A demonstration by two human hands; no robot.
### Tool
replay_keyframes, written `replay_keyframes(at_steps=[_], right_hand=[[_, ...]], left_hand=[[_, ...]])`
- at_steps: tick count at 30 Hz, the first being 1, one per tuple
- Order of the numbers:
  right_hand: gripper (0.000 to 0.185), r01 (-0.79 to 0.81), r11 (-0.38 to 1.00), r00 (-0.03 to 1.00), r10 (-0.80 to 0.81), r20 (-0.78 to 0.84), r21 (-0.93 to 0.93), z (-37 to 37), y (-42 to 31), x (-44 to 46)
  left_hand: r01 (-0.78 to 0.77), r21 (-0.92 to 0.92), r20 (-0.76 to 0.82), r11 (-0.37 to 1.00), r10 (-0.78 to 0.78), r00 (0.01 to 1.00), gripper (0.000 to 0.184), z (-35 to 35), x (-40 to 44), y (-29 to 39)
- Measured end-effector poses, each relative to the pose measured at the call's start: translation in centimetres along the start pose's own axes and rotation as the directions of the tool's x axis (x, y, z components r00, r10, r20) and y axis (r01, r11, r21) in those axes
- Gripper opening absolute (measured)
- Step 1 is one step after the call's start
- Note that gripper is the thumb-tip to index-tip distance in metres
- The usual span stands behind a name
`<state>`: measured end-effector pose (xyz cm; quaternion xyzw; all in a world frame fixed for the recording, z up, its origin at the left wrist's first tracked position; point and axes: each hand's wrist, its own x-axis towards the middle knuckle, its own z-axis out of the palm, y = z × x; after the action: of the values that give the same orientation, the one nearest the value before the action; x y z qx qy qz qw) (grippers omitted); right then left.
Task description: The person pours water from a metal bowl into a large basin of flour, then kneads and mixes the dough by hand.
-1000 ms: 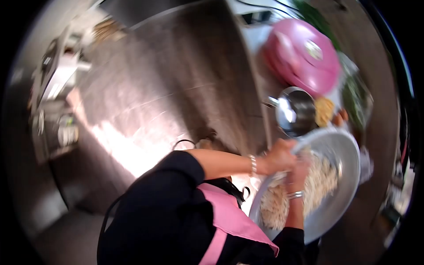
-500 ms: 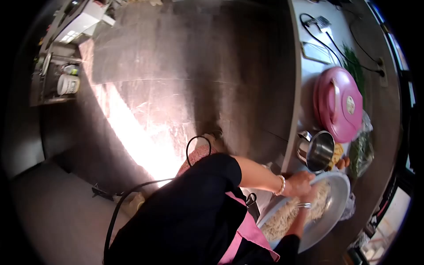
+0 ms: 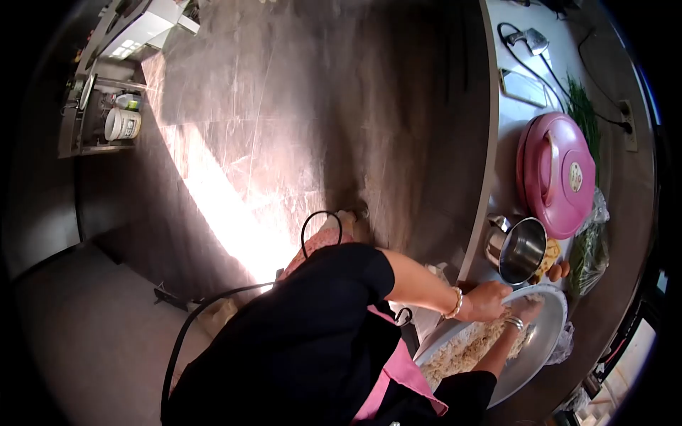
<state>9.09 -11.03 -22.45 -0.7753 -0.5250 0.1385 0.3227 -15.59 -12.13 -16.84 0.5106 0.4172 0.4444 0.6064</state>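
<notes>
- Grey bowl (image 3: 545,339), just beyond the steel pot (image 3: 517,250): mouth upward, visible long axis running lower left to upper right.
- Pale mixture (image 3: 460,355) stretches along that axis.
- Left hand (image 3: 484,301): part-curled at the rim; grip unclear.
- Right hand (image 3: 524,311): inside, fingers partly hidden; cannot tell how open.

Bowl (image 3: 547,339), metal, w/ crumbly mix (image 3: 460,353). L hand (image 3: 486,301), bead bracelet (image 3: 457,304), curls nr bowl edge. R hand (image 3: 526,309), silver bangle (image 3: 514,322), is in bowl w/ mix. Pot (image 3: 523,250), metal, just beside bowl. Pink appliance (image 3: 565,170), closed, on ctr (image 3: 506,190). Greens (image 3: 587,259), part bagged, alongside. Socket (image 3: 631,142) w/ plug (image 3: 626,128).
</notes>
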Motion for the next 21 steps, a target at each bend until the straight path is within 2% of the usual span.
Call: replay_keyframes(at_steps=[1,2,4,6,7,8,9,10,11,12,13,15,16,17,18,19,20,21], right_hand=[[0.017,-0.125,0.986,0.992,0.123,-0.021,-0.113,-0.6,0.8,1.5],[0.017,-0.158,0.948,0.987,0.161,-0.012,-0.275,-0.2,0.8,2.1],[0.017,-0.235,0.780,0.965,0.260,-0.042,-0.580,-0.6,0.5,1.9],[0.023,0.134,0.874,0.991,-0.107,0.083,-0.468,0.6,-1.8,-4.3],[0.025,0.166,0.953,0.979,-0.127,0.162,-0.252,1.3,-2.1,-7.8],[0.026,-0.083,0.892,0.915,0.245,0.321,-0.444,0.7,-7.3,-11.4],[0.030,-0.101,0.990,0.939,0.128,0.320,-0.099,0.7,-8.1,-15.1],[0.034,0.175,0.978,0.882,-0.106,0.460,-0.110,-0.7,-11.2,-16.2],[0.038,0.434,0.899,0.756,-0.332,0.564,-0.053,-2.2,-14.3,-17.2],[0.042,0.587,0.796,0.655,-0.360,0.664,-0.147,-3.8,-11.9,-19.3],[0.040,0.607,0.781,0.680,-0.411,0.607,-0.150,-3.0,-10.7,-18.6],[0.038,0.600,0.776,0.747,-0.458,0.482,-0.193,-1.0,-6.9,-17.6],[0.035,0.378,0.925,0.903,-0.361,0.231,-0.032,1.3,-6.9,-15.4],[0.032,0.409,0.891,0.903,-0.364,0.228,-0.195,1.1,-5.5,-11.7],[0.030,0.427,0.830,0.902,-0.368,0.225,-0.357,0.8,-4.1,-8.1],[0.028,0.432,0.747,0.902,-0.371,0.222,-0.505,0.6,-2.7,-4.4],[0.025,0.284,0.694,0.944,-0.321,0.069,-0.662,-0.2,1.0,-2.6],[0.024,0.118,0.738,0.965,-0.243,-0.097,-0.665,-1.9,2.2,-1.3]], left_hand=[[0.008,0.009,0.008,1.000,-0.008,1.000,0.011,0.1,0.0,-0.1],[0.021,0.015,0.022,1.000,-0.021,1.000,0.011,0.1,-0.1,-0.2],[0.041,-0.019,0.021,0.999,-0.040,0.999,0.010,0.3,-0.4,0.1],[0.038,-0.040,-0.014,0.998,-0.038,0.999,0.010,0.4,-0.1,-0.1],[0.123,-0.142,0.060,0.982,-0.116,0.991,0.014,-0.9,-0.1,1.6],[0.079,-0.073,0.061,0.994,-0.075,0.995,0.015,-0.4,0.0,1.1],[0.033,0.002,0.061,0.999,-0.033,0.998,0.016,0.4,-0.3,-0.2],[-0.006,0.073,0.060,0.997,0.001,0.998,0.017,0.6,-0.1,-1.1],[0.024,0.058,0.083,0.998,-0.029,0.996,0.018,-0.2,0.3,-0.4],[0.063,0.034,0.110,0.997,-0.067,0.992,0.019,-0.9,0.0,0.9],[0.103,0.013,0.148,0.995,-0.103,0.984,0.019,-1.2,0.0,1.7],[-0.019,0.069,0.057,0.997,0.016,0.998,0.020,-0.6,-0.2,0.5],[0.043,-0.061,0.169,0.997,-0.032,0.985,0.022,-0.7,-0.4,-0.8],[0.075,-0.094,0.147,0.993,-0.061,0.987,0.023,-1.1,-0.4,0.7],[0.186,-0.200,0.175,0.962,-0.151,0.973,0.018,-0.3,-0.5,-0.7],[0.197,-0.118,0.184,0.973,-0.173,0.968,0.012,-0.8,-0.3,-0.4],[0.227,-0.076,0.185,0.971,-0.210,0.960,0.010,-1.1,-0.1,1.5],[0.132,0.016,0.165,0.991,-0.133,0.977,0.011,-1.2,0.2,1.0]])
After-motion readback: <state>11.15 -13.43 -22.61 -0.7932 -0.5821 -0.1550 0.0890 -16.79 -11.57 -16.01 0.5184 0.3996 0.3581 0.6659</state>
